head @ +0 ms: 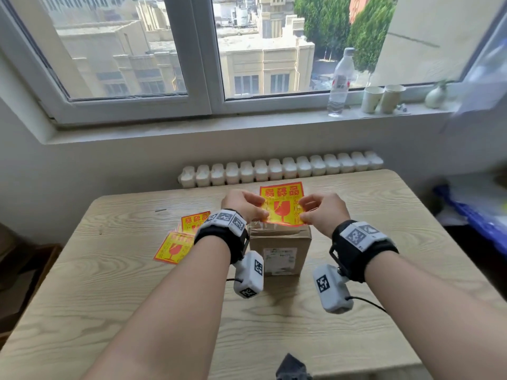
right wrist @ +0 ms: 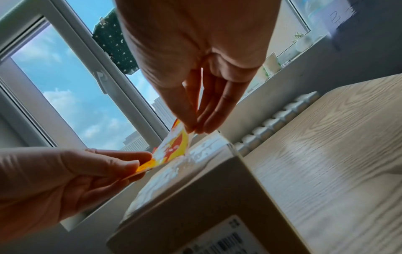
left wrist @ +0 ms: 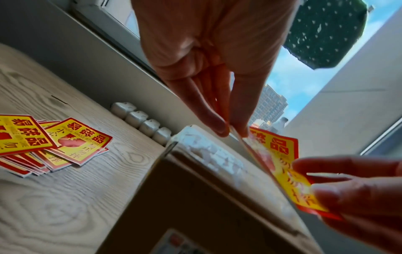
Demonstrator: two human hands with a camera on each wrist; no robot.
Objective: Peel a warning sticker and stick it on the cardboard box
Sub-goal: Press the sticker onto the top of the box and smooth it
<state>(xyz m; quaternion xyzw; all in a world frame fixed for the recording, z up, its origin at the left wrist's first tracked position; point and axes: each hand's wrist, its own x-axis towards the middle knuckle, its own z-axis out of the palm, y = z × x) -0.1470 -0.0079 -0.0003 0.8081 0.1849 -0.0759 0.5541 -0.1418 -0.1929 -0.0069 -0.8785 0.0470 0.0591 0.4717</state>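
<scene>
A yellow and red warning sticker [head: 282,204] is held tilted just above the top of a small cardboard box [head: 279,250]; its lower edge is near the box's taped top. My left hand [head: 264,213] pinches the sticker's left edge, and my right hand [head: 305,215] pinches its right edge. The left wrist view shows the left hand [left wrist: 231,131] nipping the sticker [left wrist: 280,154] over the box [left wrist: 195,197]. In the right wrist view the right hand [right wrist: 193,130] pinches the sticker [right wrist: 174,149] above the box [right wrist: 206,197]. Whether a backing is still attached to it is unclear.
A loose pile of spare stickers [head: 178,239] lies on the wooden table [head: 109,297] left of the box. A white radiator [head: 279,170] runs behind the table. On the windowsill stand a plastic bottle [head: 340,80], two paper cups [head: 382,98] and a small vase [head: 436,97].
</scene>
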